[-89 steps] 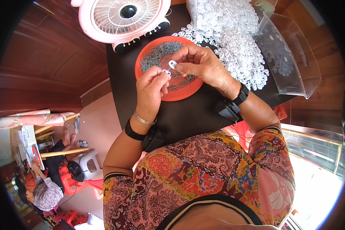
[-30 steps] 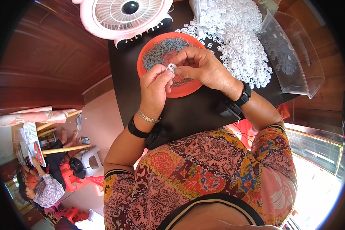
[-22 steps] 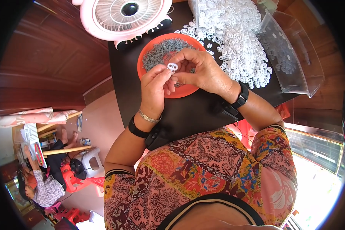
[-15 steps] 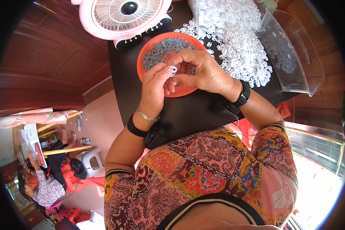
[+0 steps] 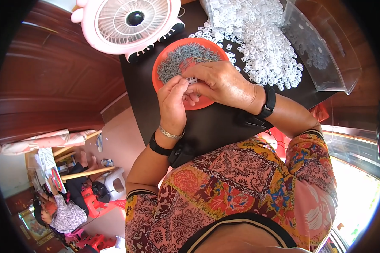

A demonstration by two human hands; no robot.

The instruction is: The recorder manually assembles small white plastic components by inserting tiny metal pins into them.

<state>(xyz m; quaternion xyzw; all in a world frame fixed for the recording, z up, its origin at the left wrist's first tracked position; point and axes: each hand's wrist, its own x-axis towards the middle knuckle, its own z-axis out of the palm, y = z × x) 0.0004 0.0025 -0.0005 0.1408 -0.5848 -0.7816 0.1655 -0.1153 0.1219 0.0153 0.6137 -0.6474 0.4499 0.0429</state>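
A small white plastic piece with holes is pinched between the fingertips of both hands. My left hand grips its left side with thumb and fingers. My right hand closes on it from the right; whether a smaller part is also in those fingertips is hidden. Both hands hover over the near part of an orange-red round bowl, which holds many small, slim grey screw-like pieces. To the right of the bowl spreads a large heap of white two-holed pieces, with some scattered along the bowl's far edge.
A pink fan stands at the far left of the black table. A clear plastic bin lies beside the heap on the right. Left of the table, another person sits near red and white stools.
My right hand's fingers, arched and more spread before, have come together on the white piece. My left hand keeps its pinch. The whole view has shifted slightly.
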